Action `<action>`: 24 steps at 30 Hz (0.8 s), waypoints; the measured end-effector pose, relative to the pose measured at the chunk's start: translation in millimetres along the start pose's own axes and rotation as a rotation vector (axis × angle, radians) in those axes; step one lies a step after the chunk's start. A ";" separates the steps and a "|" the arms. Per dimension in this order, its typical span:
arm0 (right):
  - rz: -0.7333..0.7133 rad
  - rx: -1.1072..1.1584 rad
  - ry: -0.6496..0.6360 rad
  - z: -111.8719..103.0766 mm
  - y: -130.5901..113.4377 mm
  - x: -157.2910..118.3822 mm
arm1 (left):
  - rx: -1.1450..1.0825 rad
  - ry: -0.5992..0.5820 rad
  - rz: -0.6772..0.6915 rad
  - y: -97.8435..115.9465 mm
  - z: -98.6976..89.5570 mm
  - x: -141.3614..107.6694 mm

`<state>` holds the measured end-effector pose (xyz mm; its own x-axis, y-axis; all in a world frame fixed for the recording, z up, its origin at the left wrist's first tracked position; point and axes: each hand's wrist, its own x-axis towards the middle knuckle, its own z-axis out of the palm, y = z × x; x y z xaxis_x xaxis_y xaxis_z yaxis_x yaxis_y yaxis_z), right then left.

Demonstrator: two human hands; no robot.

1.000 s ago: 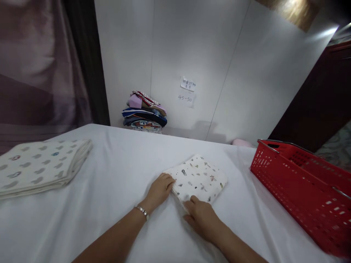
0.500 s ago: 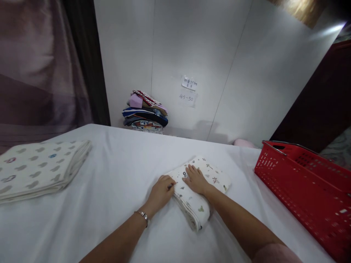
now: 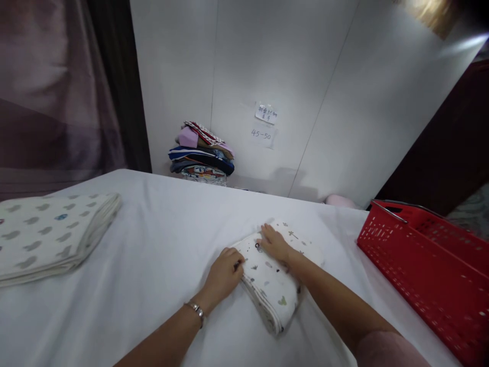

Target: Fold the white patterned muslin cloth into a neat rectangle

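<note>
A white cotton cloth (image 3: 273, 280) with small printed palm trees, leaves and mouse-head shapes lies folded in several layers on the white-covered table. At its left corner my left hand (image 3: 225, 272) is closed, pinching the layered edge between thumb and fingers. My right hand (image 3: 275, 244) rests on top, its fingers stretched over the upper part of the cloth. The layered fold faces the near left side. My right forearm hides part of the cloth's right side.
Another folded white cloth (image 3: 49, 234) with grey mouse-head prints lies at the left. A red perforated basket (image 3: 424, 270) stands at the right. Behind the table's far edge, a pile of folded fabrics (image 3: 202, 155) sits against the wall, below paper notes (image 3: 263, 135).
My right hand's fingers have drawn closer together and turned slightly on the cloth. The cloth's near end has shifted a little right and toward me. My left hand keeps its pinch.
</note>
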<state>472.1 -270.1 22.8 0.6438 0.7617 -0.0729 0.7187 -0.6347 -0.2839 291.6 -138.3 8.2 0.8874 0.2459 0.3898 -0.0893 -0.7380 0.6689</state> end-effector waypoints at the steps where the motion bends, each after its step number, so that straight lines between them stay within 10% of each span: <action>1: 0.033 -0.009 0.038 -5.2 5.9 1.3 | -0.003 0.006 0.001 0.1 -0.2 -0.5; 11: 0.350 -0.093 0.025 -42.0 89.0 -5.8 | 0.053 0.089 -0.012 -8.0 -2.7 4.3; 24: 0.324 -0.130 0.133 -47.7 99.3 10.2 | -0.061 -0.100 -0.442 -2.8 -9.3 9.8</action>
<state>562.6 -331.5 39.4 0.8656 0.5006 -0.0113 0.4942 -0.8577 -0.1419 296.3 -128.0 16.1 0.8856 0.4645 -0.0027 0.2840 -0.5368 0.7944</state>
